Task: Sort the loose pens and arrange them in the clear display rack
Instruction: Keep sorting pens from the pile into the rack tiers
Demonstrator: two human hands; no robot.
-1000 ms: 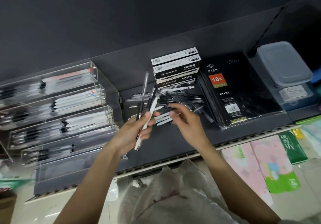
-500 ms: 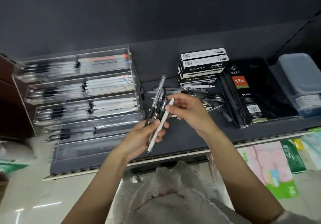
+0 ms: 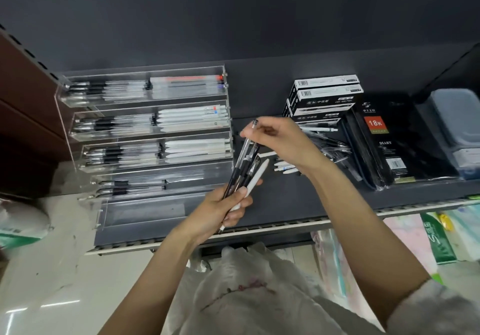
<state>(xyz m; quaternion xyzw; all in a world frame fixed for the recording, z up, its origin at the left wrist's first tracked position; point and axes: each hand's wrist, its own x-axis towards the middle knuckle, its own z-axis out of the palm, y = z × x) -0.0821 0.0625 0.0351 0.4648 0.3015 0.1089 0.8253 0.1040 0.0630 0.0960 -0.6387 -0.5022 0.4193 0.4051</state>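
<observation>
Several pens (image 3: 245,172), mostly clear-and-black barrels plus one white one, stand fanned in the left hand (image 3: 220,208), whose fingers are curled round their lower ends with the thumb pressed across the front. One clear pen (image 3: 248,140) in that bunch rises highest, and the right hand (image 3: 275,137) pinches its capped top between thumb and fingertips, the other fingers bent. Both hands hover above the dark shelf (image 3: 298,199), just right of the clear display rack (image 3: 148,150). That rack steps down in tiers: its upper three rows hold black-gripped pens on the left and white ones on the right, the fourth row carries only a few pens, and the lowest tray looks bare. Behind the right wrist a loose heap of pens (image 3: 322,147) lies on the shelf, with a few white pens (image 3: 284,167) nearer the front. Stacked black-and-white pen boxes (image 3: 324,98) sit at the back, beside a black diary pack (image 3: 384,142) marked 18K, and a lidded plastic tub (image 3: 457,127) stands at the far right.
</observation>
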